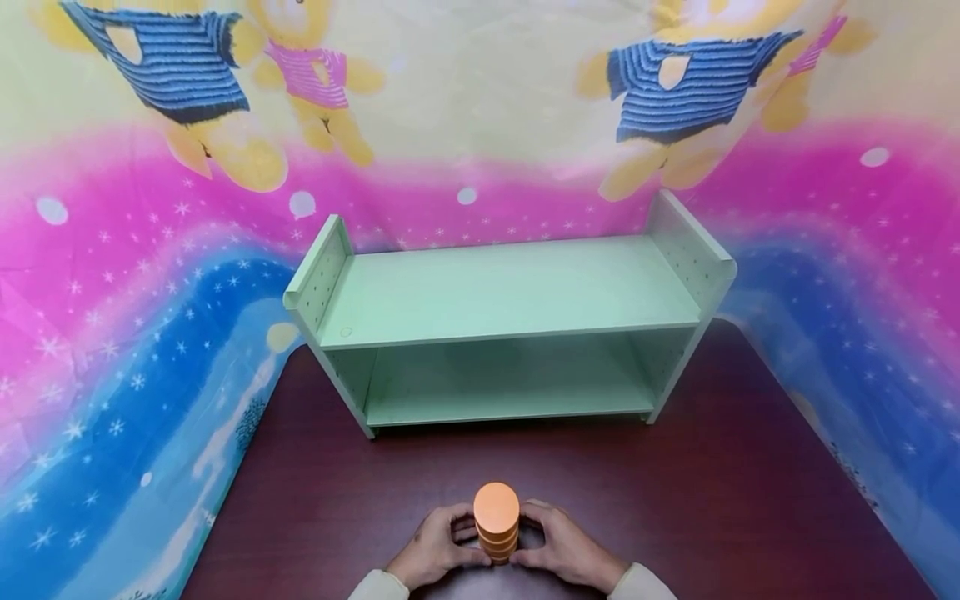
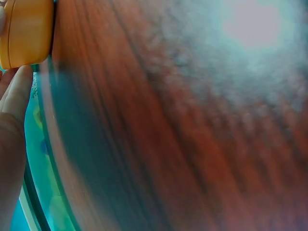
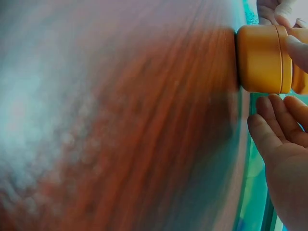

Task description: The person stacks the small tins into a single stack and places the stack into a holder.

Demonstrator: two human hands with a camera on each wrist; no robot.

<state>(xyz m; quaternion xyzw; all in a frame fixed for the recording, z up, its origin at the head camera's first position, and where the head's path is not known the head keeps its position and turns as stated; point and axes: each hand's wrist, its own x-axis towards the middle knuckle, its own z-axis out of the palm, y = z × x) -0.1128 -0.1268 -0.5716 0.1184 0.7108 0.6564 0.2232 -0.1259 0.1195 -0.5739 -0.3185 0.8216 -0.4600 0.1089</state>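
An orange stack of round lidded tubs (image 1: 497, 523) stands upright on the dark wooden table (image 1: 697, 500), near its front edge. My left hand (image 1: 437, 547) cups the stack from the left and my right hand (image 1: 561, 548) from the right, fingers curled round its lower part. In the left wrist view the orange stack (image 2: 25, 32) fills the top left corner, with a fingertip (image 2: 18, 84) of that hand at its edge. The right wrist view shows the orange stack (image 3: 262, 57) on its side at the top right. Its fingers (image 3: 272, 132) lie just beside it.
A pale green two-level shelf (image 1: 510, 292) stands at the back of the table, both levels bare. A bright cloth with bears and pink and blue bands (image 1: 112, 333) hangs behind and drapes down both sides of the table.
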